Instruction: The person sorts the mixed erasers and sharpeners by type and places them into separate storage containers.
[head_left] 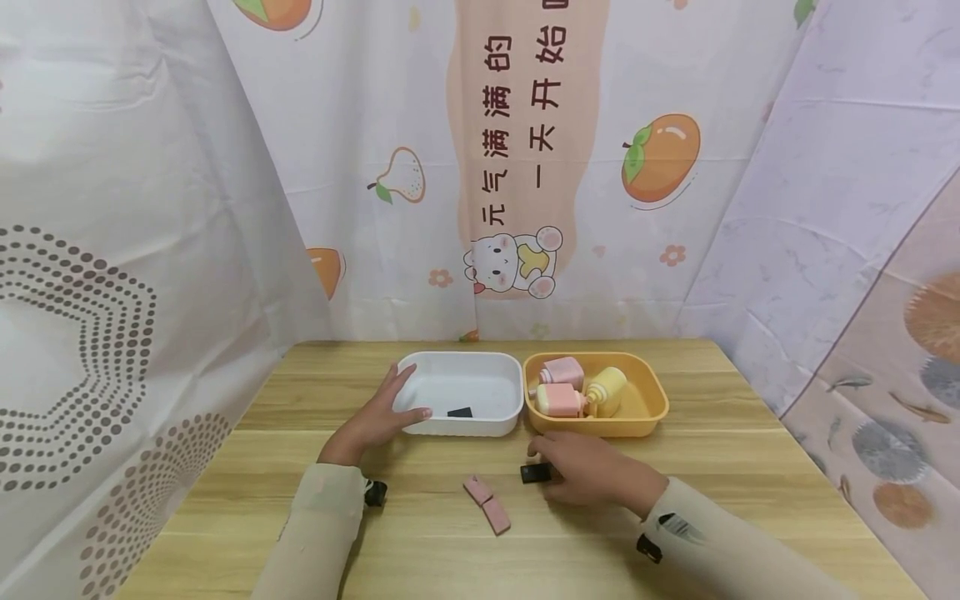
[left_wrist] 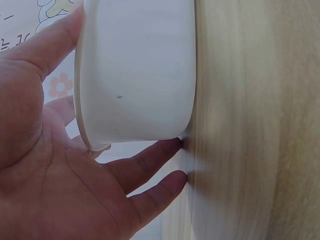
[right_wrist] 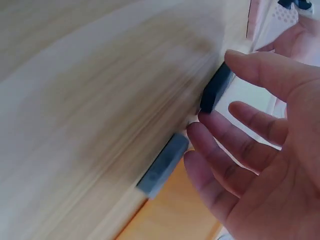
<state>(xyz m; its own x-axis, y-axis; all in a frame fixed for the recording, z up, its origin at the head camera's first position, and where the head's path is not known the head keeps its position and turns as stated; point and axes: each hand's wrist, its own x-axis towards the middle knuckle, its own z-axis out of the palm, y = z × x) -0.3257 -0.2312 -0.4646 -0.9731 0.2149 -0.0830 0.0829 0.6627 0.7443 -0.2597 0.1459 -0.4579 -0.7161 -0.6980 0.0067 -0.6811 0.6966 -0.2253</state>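
My left hand (head_left: 382, 412) rests spread at the left end of a white plastic bin (left_wrist: 140, 75), thumb along its near rim and fingertips low by its wall. Inside the bin lies a small black block (head_left: 460, 412). In front of the yellow bin, my right hand (head_left: 588, 471) pinches a small black rectangular block (right_wrist: 216, 89) between thumb and index fingertips, close over the table. The other fingers are spread loosely. A second dark block (right_wrist: 164, 165) lies under those fingers in the right wrist view, hidden by the hand in the head view.
Two pink blocks (head_left: 487, 505) lie end to end on the wooden table (head_left: 435, 558) between the hands. A yellow bin (head_left: 630, 427) beside the white one holds pink and yellow bottles (head_left: 561, 400). Printed curtains (head_left: 405, 250) hang behind and at both sides.
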